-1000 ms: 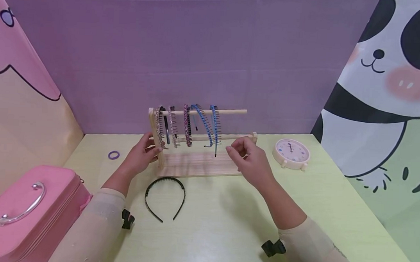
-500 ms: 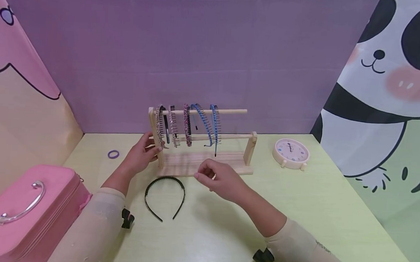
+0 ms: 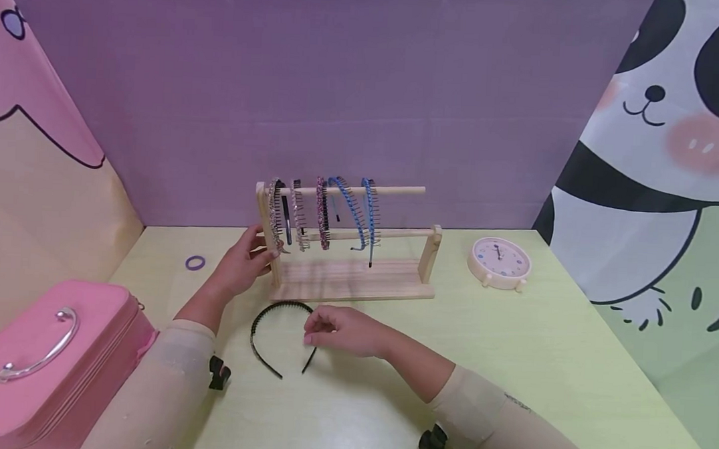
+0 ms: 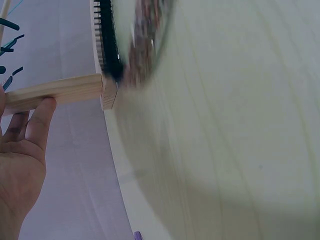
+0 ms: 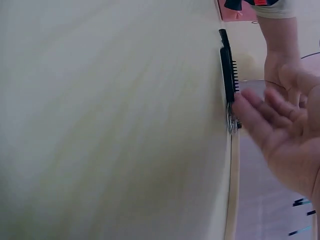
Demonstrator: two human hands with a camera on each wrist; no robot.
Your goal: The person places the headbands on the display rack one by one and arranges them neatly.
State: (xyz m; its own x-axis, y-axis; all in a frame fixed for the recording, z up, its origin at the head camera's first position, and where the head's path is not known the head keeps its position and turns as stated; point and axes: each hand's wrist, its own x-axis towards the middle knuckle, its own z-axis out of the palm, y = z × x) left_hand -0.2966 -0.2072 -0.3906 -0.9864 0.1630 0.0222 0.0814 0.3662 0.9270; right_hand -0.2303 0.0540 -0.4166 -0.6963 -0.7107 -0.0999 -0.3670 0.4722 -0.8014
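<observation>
My left hand (image 3: 246, 263) grips the left upright of a wooden headband rack (image 3: 351, 281); its fingers wrap the post (image 4: 70, 91) in the left wrist view. Toothed headbands hang from the rack's top bar: a glittery one (image 3: 273, 214) at the left end, pinkish ones near it, and blue ones (image 3: 370, 215) to the right. A black toothed headband (image 3: 284, 303) lies on the table in front of the rack. Over its right side is my right hand (image 3: 349, 331), fingers loosely bent; in the right wrist view the fingertips are right at the headband (image 5: 228, 75).
A pink case (image 3: 70, 359) with a silver handle stands at the front left. A purple ring (image 3: 195, 263) lies left of the rack, and a pink clock (image 3: 499, 263) sits to its right. A purple backdrop (image 3: 353, 103) rises behind the table.
My right hand has moved left and toward me, from in front of the rack's right end to over the black headband. The left hand has stayed on the upright.
</observation>
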